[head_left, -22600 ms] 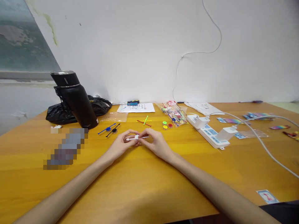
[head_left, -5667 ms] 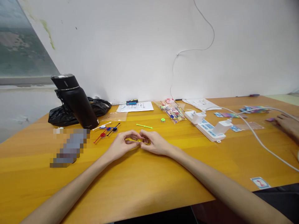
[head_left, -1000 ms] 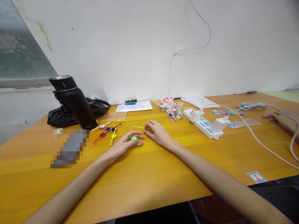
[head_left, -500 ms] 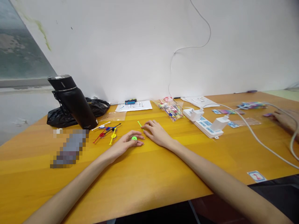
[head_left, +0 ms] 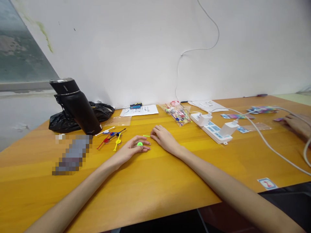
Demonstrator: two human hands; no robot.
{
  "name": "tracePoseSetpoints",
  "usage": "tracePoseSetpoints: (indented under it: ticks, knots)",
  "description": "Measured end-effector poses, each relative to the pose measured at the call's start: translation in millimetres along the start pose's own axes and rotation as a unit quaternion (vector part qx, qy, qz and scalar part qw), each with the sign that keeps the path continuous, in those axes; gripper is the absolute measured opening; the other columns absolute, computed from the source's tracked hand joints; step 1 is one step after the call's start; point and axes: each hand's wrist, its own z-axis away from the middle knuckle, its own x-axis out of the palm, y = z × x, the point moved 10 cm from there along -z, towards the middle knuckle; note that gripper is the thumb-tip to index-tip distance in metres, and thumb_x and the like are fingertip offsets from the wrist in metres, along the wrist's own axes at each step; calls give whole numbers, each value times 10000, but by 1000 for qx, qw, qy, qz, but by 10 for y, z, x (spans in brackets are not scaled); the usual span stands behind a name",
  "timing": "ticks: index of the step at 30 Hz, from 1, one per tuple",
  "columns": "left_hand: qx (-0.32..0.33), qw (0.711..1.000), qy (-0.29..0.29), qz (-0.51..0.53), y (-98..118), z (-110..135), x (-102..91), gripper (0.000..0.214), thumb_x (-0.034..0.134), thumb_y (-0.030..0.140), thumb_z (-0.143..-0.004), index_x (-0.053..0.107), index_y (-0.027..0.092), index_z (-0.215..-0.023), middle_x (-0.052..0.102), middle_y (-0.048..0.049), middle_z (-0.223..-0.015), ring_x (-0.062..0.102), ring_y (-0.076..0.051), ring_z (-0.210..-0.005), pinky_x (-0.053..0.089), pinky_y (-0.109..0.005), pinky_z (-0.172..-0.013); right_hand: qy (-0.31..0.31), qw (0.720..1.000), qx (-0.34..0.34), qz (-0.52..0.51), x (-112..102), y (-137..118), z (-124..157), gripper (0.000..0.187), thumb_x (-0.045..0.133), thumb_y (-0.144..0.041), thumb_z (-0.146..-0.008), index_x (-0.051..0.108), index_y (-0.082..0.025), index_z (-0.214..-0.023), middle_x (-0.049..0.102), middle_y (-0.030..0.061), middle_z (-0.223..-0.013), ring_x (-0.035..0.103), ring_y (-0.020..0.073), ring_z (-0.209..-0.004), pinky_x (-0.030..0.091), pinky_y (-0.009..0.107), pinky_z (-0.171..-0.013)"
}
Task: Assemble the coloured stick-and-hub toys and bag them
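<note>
At the centre of the frame, just below the middle, the left hand [head_left: 132,146] holds a bright green disc [head_left: 140,144] between its thumb and bent fingers, the other fingertips pointing right and standing slightly apart. Just to its right, the right hand [head_left: 164,138] is palm down with curled fingers, their tips at the right end of a thin green arrow piece [head_left: 146,136]; whether they pinch it or only touch it, I cannot tell, since the fingers cover that end. Left of the left hand, toward the left-centre of the frame, five spinners lie close together on the wooden table [head_left: 145,191]: a yellow spinner [head_left: 118,141] nearest the hand, a red spinner [head_left: 106,141], a black spinner [head_left: 122,131], a blue spinner [head_left: 112,133] and a white spinner [head_left: 107,131], some overlapping. Farther left a black bottle [head_left: 81,111] stands in front of a black plastic bag [head_left: 104,111], with a pixelated object [head_left: 73,155] below it. Above the hands, near the wall, a screwdriver [head_left: 136,105] lies by a printed sheet [head_left: 145,110], and a clear bag of coloured parts [head_left: 178,116] sits right of that. A white power strip [head_left: 213,132] with two plugged-in adapters slants across the right-centre, and at the right edge another person's hand [head_left: 297,125] rests beside a small purple item [head_left: 278,119].
</note>
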Motion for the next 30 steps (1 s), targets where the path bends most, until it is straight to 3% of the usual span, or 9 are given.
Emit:
tracePoseSetpoints:
  ticks: [4,9,12,20,25,27,30]
  knots:
    - [1,1000,9,23,-21,-15,-12,373,779,363,-854,588,181,-1117,715,-151,-1249,687,-284,-1180,440,-498,-1115,14,994,48,-96,19,135,-2,74,554,-211,-1001,604,-183,-952,688,63,-935,623,195,-874,469,323,-799]
    - [-4,1000,23,14,17,-8,-1,344,796,383,-836,569,172,-986,706,-175,-1279,680,-298,-1199,483,-488,-1064,56,961,79,-260,-71,193,-23,104,594,-283,-968,605,-183,-943,693,28,-853,649,155,-777,496,278,-742]
    - [-4,1000,29,3,47,-3,5,346,806,387,-823,574,170,-960,703,-180,-1289,690,-298,-1181,488,-483,-1052,91,953,66,-282,-199,105,-30,120,633,-311,-937,636,-191,-942,709,31,-891,665,163,-835,513,289,-788]
    - [4,999,50,1,15,-30,-74,399,822,408,-796,661,175,-1078,723,-139,-1249,695,-296,-1163,476,-471,-1083,68,945,32,-318,-224,-204,-12,141,634,-258,-931,740,-207,-1008,768,48,-1009,723,180,-929,566,306,-843]
    - [7,998,57,8,2,-35,-89,410,821,415,-797,673,175,-1094,742,-125,-1197,701,-295,-1145,467,-482,-1098,81,939,63,-329,-250,-175,1,132,666,-289,-915,741,-202,-980,779,47,-956,734,188,-878,575,309,-808]
    - [4,998,64,9,-6,-33,-97,419,822,418,-795,661,175,-1096,744,-121,-1193,706,-288,-1134,464,-478,-1101,78,926,86,-358,-211,-127,2,146,683,-318,-902,728,-189,-955,773,53,-933,735,189,-846,578,322,-815]
    - [7,997,78,7,0,-36,-127,417,823,418,-791,641,179,-1080,739,-119,-1208,704,-281,-1134,481,-464,-1077,61,885,134,-443,-86,-58,7,202,707,-372,-880,683,-181,-942,765,54,-885,740,192,-826,585,339,-827]
